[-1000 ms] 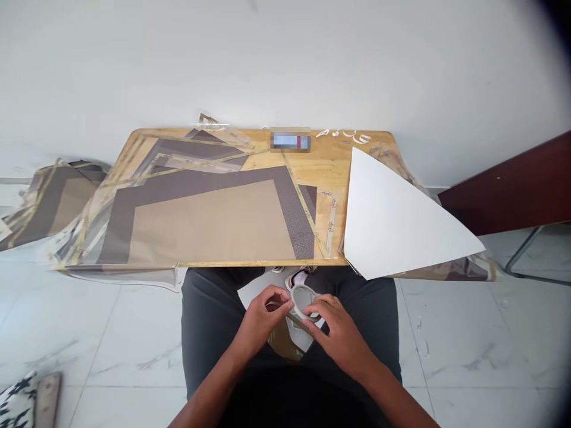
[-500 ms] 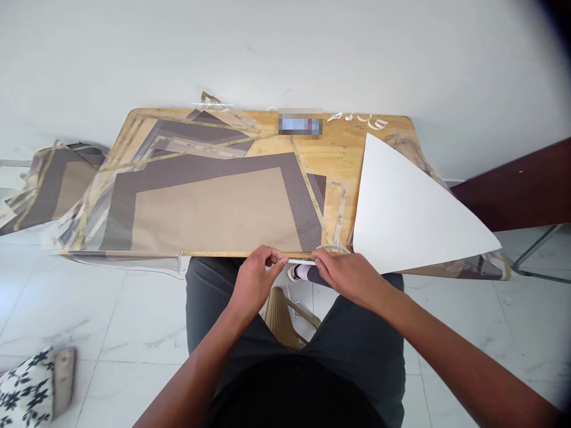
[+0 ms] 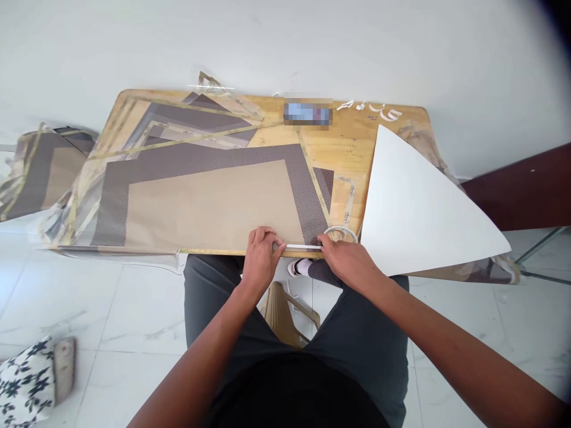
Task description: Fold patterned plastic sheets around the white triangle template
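My left hand (image 3: 262, 257) pinches the free end of a strip of white tape (image 3: 303, 246) at the front edge of a wooden table (image 3: 339, 142). My right hand (image 3: 343, 258) grips the other end of the strip, where it meets a roll of tape (image 3: 341, 233). The strip runs taut between my hands along the table edge. Both hands rest against a sheet of brown paper with a grey border (image 3: 205, 205), and the roll stands beside its corner. A large white card (image 3: 423, 202) lies to the right of my right hand.
Layered paper and plastic sheets with tape strips cover the table's left and back, overhanging its left side (image 3: 44, 172). A dark red board (image 3: 521, 190) stands at the right. My dark-trousered legs (image 3: 209, 303) sit below the table edge, above a tiled floor (image 3: 134, 309).
The tape roll has risen from above my lap to the table edge. My hands have moved apart, and a white strip now stretches between them. The view has shifted slightly.
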`<control>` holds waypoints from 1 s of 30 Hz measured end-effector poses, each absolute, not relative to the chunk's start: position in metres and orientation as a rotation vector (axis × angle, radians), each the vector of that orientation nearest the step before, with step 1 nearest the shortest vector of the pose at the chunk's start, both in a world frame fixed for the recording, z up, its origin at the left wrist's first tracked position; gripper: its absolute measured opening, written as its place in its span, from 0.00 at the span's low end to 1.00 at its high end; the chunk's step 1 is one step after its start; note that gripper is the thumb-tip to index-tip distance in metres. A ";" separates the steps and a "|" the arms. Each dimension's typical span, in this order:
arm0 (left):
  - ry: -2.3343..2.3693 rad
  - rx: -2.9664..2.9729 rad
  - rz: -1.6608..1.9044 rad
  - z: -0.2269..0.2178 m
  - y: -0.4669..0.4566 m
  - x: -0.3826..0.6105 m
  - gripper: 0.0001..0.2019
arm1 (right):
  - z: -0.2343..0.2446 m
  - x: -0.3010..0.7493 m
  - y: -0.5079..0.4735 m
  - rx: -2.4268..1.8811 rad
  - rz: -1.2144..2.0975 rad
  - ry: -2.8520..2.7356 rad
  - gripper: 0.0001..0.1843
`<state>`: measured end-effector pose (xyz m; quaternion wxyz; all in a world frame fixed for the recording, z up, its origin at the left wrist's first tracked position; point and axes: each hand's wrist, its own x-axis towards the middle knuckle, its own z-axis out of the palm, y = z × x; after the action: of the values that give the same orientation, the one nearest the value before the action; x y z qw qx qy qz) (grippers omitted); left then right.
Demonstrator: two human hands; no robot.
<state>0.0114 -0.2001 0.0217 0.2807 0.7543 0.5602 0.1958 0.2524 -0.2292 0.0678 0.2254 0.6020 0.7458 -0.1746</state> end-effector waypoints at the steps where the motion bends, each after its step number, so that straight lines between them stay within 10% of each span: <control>1: 1.490 2.029 0.527 0.021 -0.199 0.011 0.03 | 0.065 0.251 -0.230 1.675 -0.481 2.039 0.20; 30: 1.456 2.101 0.465 0.021 -0.196 0.009 0.05 | 0.064 0.239 -0.224 1.771 -0.492 1.906 0.17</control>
<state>0.0089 -0.1960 0.0206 0.2683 0.7790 0.5398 0.1723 0.2386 -0.2235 0.0643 0.2445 0.6485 0.6980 -0.1802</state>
